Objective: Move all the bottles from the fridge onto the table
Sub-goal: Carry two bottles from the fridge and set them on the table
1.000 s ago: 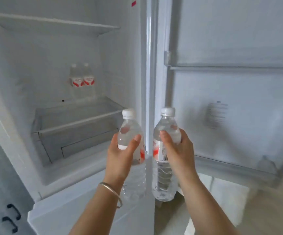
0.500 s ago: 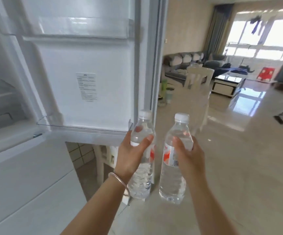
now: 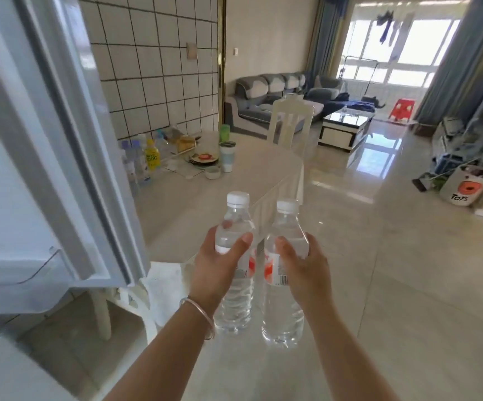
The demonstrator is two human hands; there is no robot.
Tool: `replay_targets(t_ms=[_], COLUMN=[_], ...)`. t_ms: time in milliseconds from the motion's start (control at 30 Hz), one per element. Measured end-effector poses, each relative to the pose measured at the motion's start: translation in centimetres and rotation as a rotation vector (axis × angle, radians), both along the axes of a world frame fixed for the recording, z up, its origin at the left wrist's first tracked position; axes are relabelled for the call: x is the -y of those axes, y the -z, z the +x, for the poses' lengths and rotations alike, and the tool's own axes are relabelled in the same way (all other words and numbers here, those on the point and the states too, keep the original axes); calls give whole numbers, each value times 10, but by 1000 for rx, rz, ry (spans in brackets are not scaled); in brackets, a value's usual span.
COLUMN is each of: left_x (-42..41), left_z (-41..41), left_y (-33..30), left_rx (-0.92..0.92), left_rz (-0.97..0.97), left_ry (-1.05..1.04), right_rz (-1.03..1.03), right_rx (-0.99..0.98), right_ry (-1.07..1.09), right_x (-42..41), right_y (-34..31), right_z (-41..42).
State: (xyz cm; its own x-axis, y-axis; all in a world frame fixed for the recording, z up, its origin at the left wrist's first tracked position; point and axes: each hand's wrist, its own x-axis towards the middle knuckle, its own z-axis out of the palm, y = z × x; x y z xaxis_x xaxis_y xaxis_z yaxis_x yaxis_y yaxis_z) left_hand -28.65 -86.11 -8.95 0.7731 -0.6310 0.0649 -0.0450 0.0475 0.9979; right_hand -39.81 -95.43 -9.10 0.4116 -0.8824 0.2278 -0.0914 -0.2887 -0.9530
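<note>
Clear plastic left bottle (image 3: 236,227) clasped upright in left hand (image 3: 215,267); right bottle (image 3: 285,302) gripped upright in right hand (image 3: 306,270). Both held above near edge of table (image 3: 263,175). Fridge door (image 3: 46,140) stood open at left.

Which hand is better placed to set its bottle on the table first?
Left, probably. The left hand holds its bottle over the table edge; the right hand holds its bottle further out, over the floor.
</note>
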Motion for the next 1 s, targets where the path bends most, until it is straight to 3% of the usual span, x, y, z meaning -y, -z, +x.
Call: replay_targets(t_ms=[500,667,1000], left_x=[190,220,278], left_z=[208,274,414], left_y=[-3,19,52], left_rx=[-3,-5,57], left_rz=[-20,-31,133], left_ry=[-257,-401,-805], right_rz=[5,35,185], right_rx=[-15,-17,-67], right_ry=[-214,-399,-861], right_x=[210,250,323], right_y=[-13,10,52], right_z=[236,312,510])
